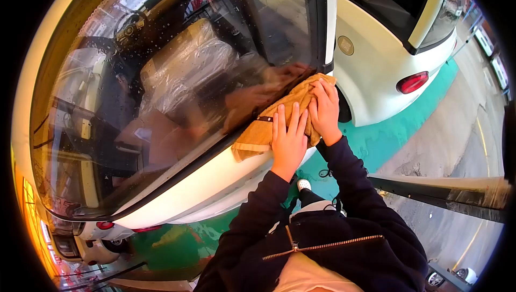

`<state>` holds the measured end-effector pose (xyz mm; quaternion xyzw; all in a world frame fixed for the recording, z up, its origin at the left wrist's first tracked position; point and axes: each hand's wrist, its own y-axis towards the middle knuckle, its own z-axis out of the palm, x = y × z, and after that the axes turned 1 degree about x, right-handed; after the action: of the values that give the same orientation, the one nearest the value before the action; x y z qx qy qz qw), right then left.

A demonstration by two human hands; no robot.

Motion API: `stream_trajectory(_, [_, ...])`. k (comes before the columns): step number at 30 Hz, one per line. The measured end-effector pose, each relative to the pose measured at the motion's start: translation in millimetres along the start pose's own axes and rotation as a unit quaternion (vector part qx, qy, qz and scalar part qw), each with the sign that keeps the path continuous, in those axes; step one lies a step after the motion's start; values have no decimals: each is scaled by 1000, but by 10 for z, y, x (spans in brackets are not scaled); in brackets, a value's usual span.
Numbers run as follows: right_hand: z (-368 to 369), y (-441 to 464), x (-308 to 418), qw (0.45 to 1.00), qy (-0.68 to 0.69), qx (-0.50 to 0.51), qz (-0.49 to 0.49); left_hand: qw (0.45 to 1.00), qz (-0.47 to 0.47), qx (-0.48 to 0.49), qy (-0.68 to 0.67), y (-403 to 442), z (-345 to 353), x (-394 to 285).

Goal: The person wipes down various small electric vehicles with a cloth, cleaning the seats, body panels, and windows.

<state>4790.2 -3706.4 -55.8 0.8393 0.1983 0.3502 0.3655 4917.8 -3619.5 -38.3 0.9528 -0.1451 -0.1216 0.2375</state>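
Note:
An orange-brown cloth (251, 140) lies bunched along the lower edge of a car's side window (215, 77), at the end near the dark window frame. My left hand (289, 142) rests flat on the cloth's middle, fingers stretched out and slightly apart. Just beyond it, my right hand (325, 113) presses on the cloth's far end with its fingers spread and a little bent. Water drops dot the glass, which also reflects my hands. Below the cloth runs the pale door panel (199, 179).
Through the window a plastic-covered seat (188, 66) and a steering wheel (129, 29) show. Another pale car (376, 77) with a red tail light (413, 82) stands close at the right. The floor is wet green paint (177, 249) and grey concrete (430, 152).

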Motion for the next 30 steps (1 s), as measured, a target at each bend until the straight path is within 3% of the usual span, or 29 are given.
stream_trajectory(2, [26, -56, 66, 998, -17, -51, 18, 1000, 19, 3, -11, -109, -43, 18])
stream_trajectory(7, [-77, -384, 148, 997, 18, -67, -27, 999, 27, -35, 18, -569, -86, -72])
stream_trajectory(9, [-106, -675, 170, 991, 127, -33, 37, 999, 12, -2, -44, -880, -93, -13])
stream_trajectory(11, [-113, -856, 322, 980, 194, -22, 23, 999, -11, 1, -33, -1169, -34, 79])
stream_trajectory(13, [-159, -896, 628, 960, 279, 25, 26, 943, -212, -17, -258, -1269, -143, 48])
stream_trajectory(15, [-261, -705, 946, 934, 345, 65, -69, 936, -209, -109, -261, -1200, -299, 81])
stream_trajectory(17, [-323, -508, 1157, 891, 417, 111, -144, 833, -212, -65, -507, -1121, -450, 132])
stream_trajectory(19, [-413, -271, 1229, 877, 422, 141, -182, 737, -252, 3, -627, -1047, -641, 224])
stream_trajectory(20, [-483, -153, 1261, 877, 433, 139, -155, 769, -236, -25, -594, -1027, -686, 243])
stream_trajectory(21, [-531, -110, 1288, 877, 444, 137, -125, 768, -245, -30, -591, -1020, -798, 216])
stream_trajectory(25, [-603, -164, 1000, 851, 502, 150, 41, 705, -307, -113, -629, -1005, -1125, 224])
stream_trajectory(27, [-603, -230, 846, 803, 476, 323, 157, 617, -281, -157, -718, -1071, -1183, 223])
stream_trajectory(28, [-565, -270, 794, 745, 496, 403, 192, 600, -287, -156, -730, -1078, -1213, 194])
stream_trajectory(30, [-550, -365, 791, 727, 487, 449, 179, 613, -268, -152, -728, -1081, -1207, 149])
